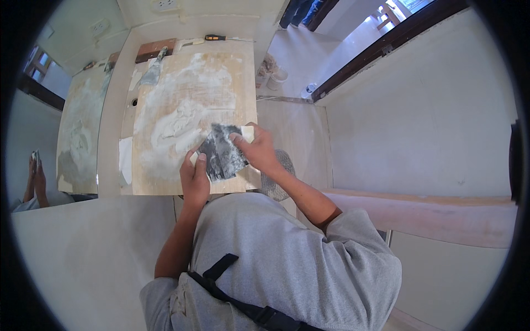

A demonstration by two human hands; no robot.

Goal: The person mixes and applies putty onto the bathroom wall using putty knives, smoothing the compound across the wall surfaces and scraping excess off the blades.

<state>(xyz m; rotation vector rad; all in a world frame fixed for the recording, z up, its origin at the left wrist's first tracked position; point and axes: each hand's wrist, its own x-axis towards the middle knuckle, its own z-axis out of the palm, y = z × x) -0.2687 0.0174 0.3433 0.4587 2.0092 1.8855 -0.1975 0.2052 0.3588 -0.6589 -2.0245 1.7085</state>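
Both hands hold a dark grey sheet of sandpaper (223, 151), smeared with white dust and pale cream at its corners. My left hand (194, 177) grips the lower left side, thumb on top. At the upper right, my right hand (256, 146) pinches the other side, thumb pressed on the dark face. The sheet is above the near part of a wooden board (152, 175), which is coated with white filler (179, 118) in a thick patch and thinner smears.
A putty knife (152, 71), a reddish-brown block (156, 49) and a screwdriver (216, 38) lie along the board's far side. A mirror (83, 132) on the left reflects the board and hands. Beyond the right edge stands a bucket (277, 77); another person's legs (301, 12) show farther off.
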